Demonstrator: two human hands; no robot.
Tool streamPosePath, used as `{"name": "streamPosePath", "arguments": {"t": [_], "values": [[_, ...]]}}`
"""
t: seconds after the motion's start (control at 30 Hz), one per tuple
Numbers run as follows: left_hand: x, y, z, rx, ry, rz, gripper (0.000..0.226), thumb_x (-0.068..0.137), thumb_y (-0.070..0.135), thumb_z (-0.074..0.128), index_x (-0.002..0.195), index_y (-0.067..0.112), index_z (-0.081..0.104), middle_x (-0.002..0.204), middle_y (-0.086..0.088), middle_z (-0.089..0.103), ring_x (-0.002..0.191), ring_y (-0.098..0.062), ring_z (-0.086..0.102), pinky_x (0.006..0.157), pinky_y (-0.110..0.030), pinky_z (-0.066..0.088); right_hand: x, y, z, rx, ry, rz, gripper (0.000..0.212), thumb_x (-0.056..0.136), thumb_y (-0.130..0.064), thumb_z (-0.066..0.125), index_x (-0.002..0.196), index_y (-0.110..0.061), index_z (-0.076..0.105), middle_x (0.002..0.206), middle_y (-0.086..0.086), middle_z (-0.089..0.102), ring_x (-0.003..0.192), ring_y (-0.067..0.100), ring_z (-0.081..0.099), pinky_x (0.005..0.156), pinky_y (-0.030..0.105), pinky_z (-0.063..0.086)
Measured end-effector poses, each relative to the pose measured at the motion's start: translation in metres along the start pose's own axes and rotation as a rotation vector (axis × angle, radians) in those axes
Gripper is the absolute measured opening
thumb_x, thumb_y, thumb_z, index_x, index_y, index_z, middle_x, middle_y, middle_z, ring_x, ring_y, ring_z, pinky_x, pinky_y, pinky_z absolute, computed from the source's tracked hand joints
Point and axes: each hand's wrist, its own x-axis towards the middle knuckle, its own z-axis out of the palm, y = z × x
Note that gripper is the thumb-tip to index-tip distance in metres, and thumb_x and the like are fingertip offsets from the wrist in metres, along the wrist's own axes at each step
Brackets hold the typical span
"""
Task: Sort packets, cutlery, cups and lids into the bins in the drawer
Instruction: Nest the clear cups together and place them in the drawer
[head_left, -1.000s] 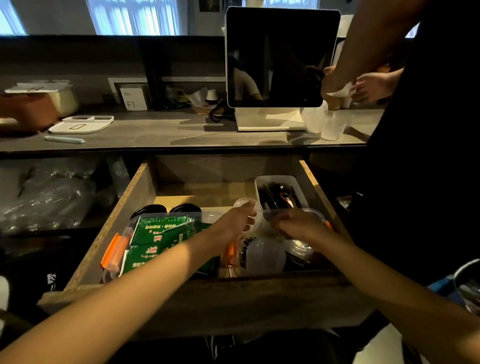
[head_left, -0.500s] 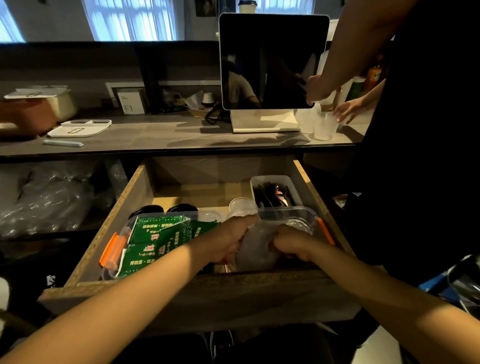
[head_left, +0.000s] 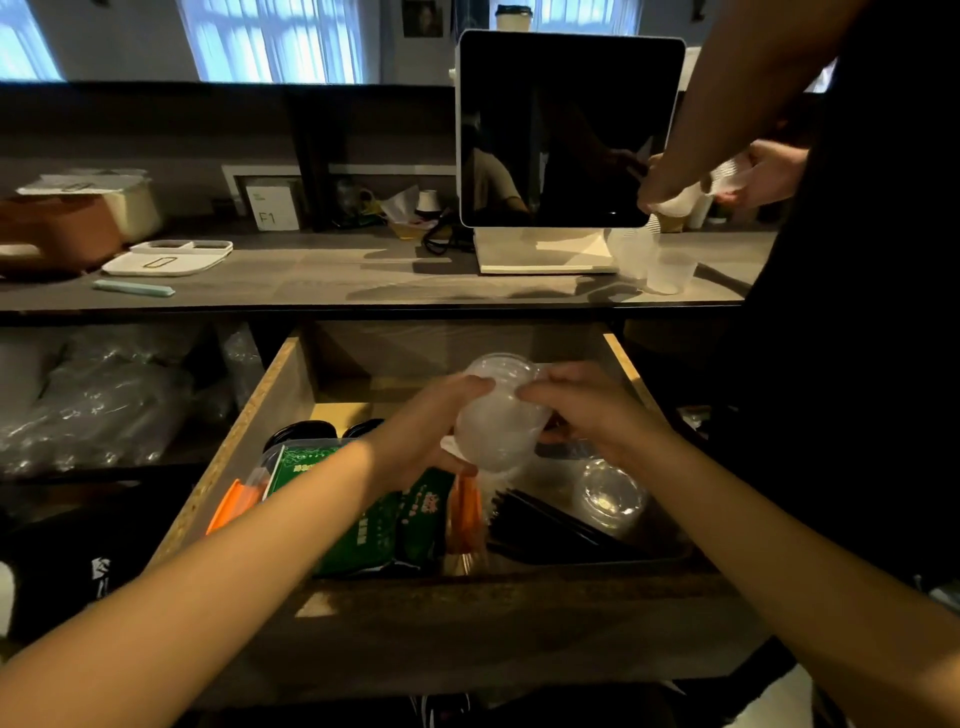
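Landmark: drawer (head_left: 228, 467).
Rear of drawer: bare wooden floor, open from above.
Front left: green packets (head_left: 374, 514) and orange packets (head_left: 234, 506) fill the bin.
Front right: black cutlery (head_left: 545, 519) and clear lids (head_left: 608, 493) occupy the tray.
Right of drawer: second person (head_left: 857, 312) stands close.

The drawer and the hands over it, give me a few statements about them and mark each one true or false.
1. Both the left hand and the right hand hold the stack of clear plastic cups above the drawer. True.
2. The green packets lie in the right side of the drawer. False: they lie in its left side.
3. A clear domed lid lies in the drawer to the right. True.
4. The screen on the counter shows a bright menu. False: it is dark.
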Motion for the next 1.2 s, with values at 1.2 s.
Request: {"name": "streamPosePath", "arguments": {"t": [1.2], "values": [[0.184,-0.068,-0.1,0.33,0.065,-0.269,0.031,0.11,0.033,0.033,0.1,0.016,0.057,0.09,-0.007,0.06,0.075,-0.017,0.061,0.055,-0.022,0.055,0.195,0.039,0.06,-0.493,-0.173,0.189,0.034,0.102,-0.025,0.043,0.119,0.0,0.058,0.116,0.019,0.062,0.108,0.032,0.061,0.098,0.041,0.05]]}}
